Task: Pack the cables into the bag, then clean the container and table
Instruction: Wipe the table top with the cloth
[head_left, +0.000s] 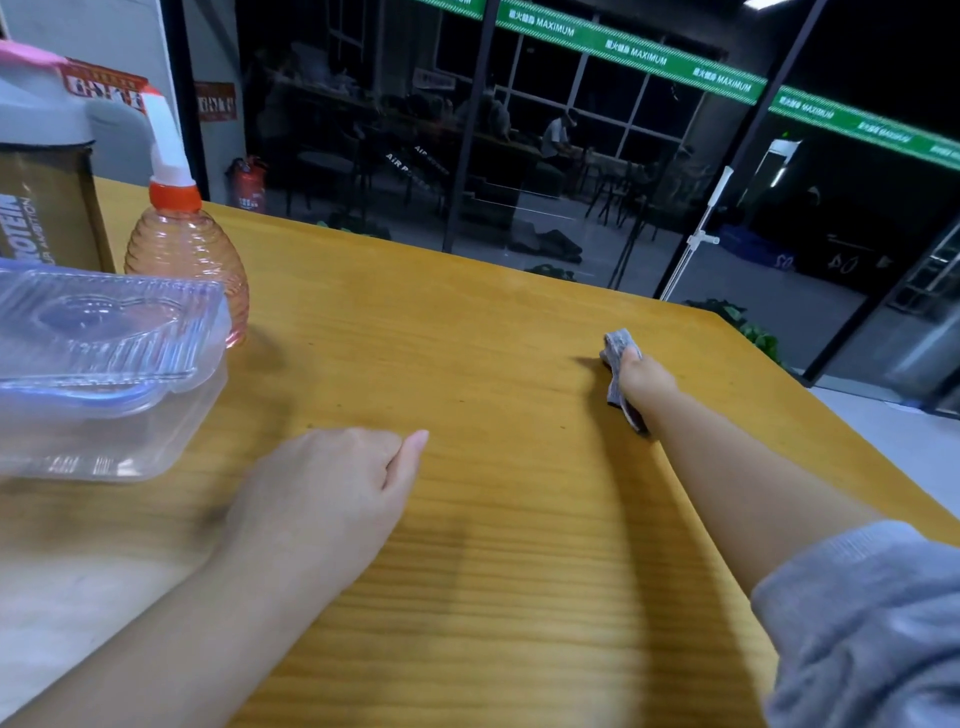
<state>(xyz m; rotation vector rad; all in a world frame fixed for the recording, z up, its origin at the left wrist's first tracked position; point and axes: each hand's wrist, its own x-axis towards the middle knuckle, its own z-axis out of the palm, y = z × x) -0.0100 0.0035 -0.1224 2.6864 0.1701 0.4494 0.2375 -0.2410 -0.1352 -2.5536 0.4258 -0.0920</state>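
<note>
Item 1, wooden table (519, 467): yellow grain top, carrying everything listed below; I am leaning over it with both arms stretched out.

Item 2, my right hand (647, 379): reaching far across toward the far right edge of the table, fingers curling down around a grey cloth (621, 345) and pressing it flat against the wood. The cloth is showing ahead of my knuckles and again under my wrist. A grey sleeve (857, 623) is bunching up above my right elbow.

Item 3, my left hand (332, 483): resting on the table near the middle, fingers folding loosely into the palm, thumb lying along them and pointing right; it is holding nothing.

Item 4, clear plastic container (104, 431): sitting at the left edge of the table, just left of my left hand and not touching it. Its clear lid (104, 322), with a blue rim, is lying tilted across the top, not sealing it.

Item 5, spray bottle (192, 249): ribbed, pinkish and translucent with an orange collar and white trigger head, standing upright just behind the container.

Item 6, shaker bottle (47, 208): smoky brown body, grey cap, standing at far left beside the spray bottle.

Cables and bag: not appearing in this view.
</note>
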